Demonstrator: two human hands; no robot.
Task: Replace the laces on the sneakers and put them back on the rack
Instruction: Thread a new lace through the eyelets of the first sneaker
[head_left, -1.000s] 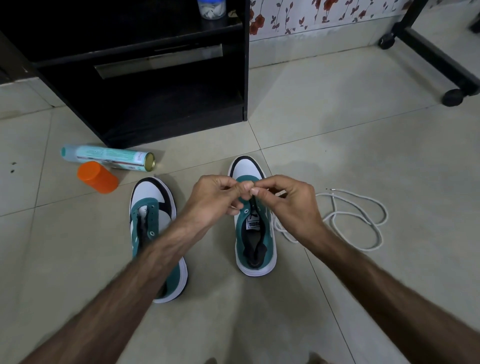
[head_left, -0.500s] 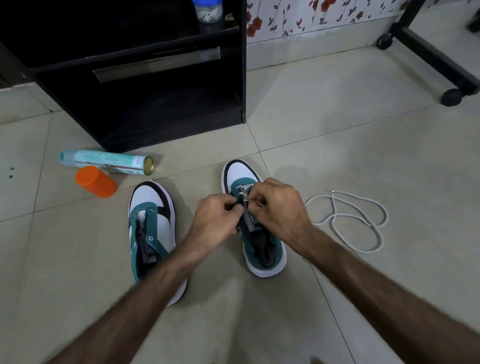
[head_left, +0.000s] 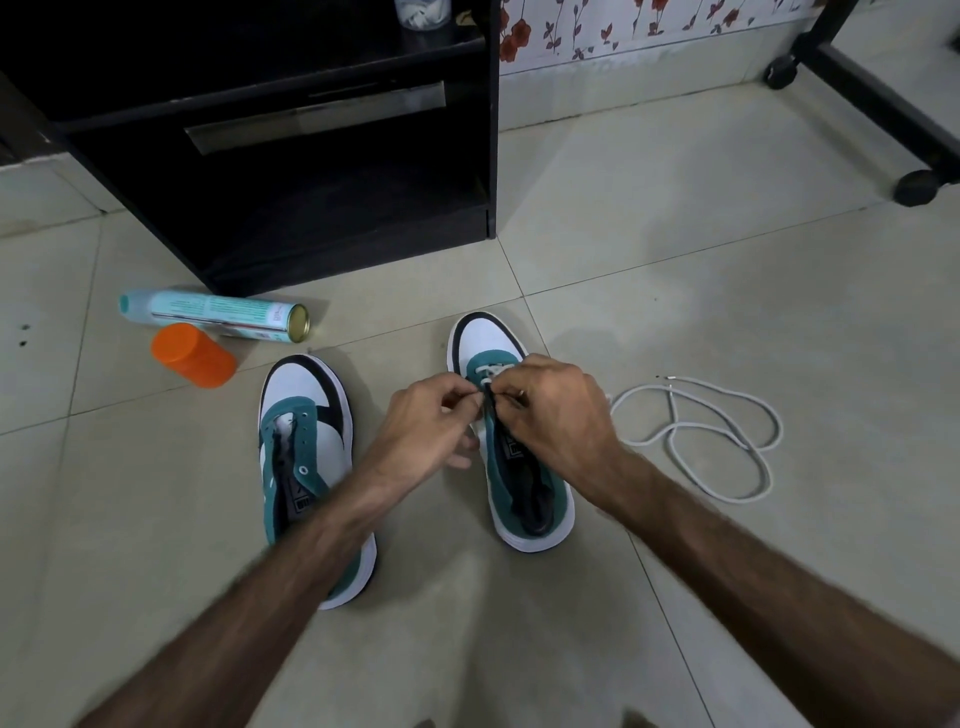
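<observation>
Threading the lace (head_left: 489, 372) into the right sneaker (head_left: 506, 441) on the floor.
Since a second ago our hands have dropped from above the toe onto the lower eyelets, so lacing has begun. Left hand (head_left: 428, 431) and right hand (head_left: 558, 415) each pinch the lace; the spare lace (head_left: 696, 436) waits beside, left sneaker (head_left: 306, 452) unlaced.

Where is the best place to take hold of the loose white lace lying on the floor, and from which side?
Pinch the loose white lace at its free tip, coming from above. It lies flat in loops on the tile, right of the right sneaker, and the tip, at the far side, sticks out clear of the loops, so lifting it there likely avoids tangling.
</observation>
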